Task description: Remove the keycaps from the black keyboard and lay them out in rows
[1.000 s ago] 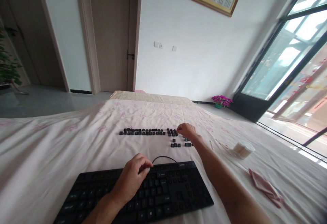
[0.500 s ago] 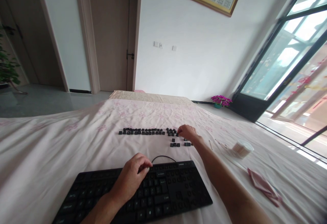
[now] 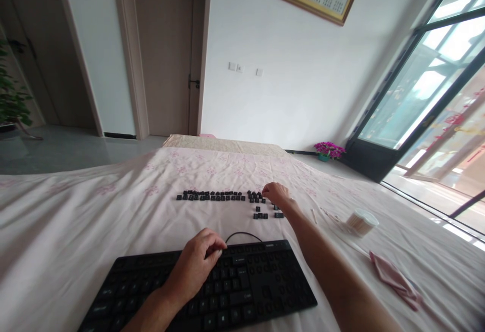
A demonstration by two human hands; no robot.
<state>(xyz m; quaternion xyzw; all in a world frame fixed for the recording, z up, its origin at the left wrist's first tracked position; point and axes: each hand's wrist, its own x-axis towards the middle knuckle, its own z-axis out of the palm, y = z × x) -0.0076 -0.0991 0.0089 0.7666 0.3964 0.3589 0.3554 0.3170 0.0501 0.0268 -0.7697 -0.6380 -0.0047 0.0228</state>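
Note:
A black keyboard (image 3: 242, 291) lies near me on a pale flowered sheet (image 3: 94, 210), with several keys gone from its right part. My left hand (image 3: 199, 261) rests on its upper edge, fingers curled down onto the keys. Farther off, loose black keycaps (image 3: 212, 196) lie in a row, with a few more (image 3: 265, 215) below its right end. My right hand (image 3: 276, 193) reaches to that right end, fingers bent and pinched over the caps. What they hold, if anything, is hidden.
A round tub of cotton swabs (image 3: 360, 222) stands at the right, with a few loose swabs (image 3: 322, 213) beside it. A folded pink cloth (image 3: 394, 279) lies nearer me. The keyboard's cable (image 3: 242, 234) loops behind it. A door and glass doors are beyond.
Almost nothing has changed. My right hand shifts slightly at the right end of the keycap row. My left hand stays on the keyboard.

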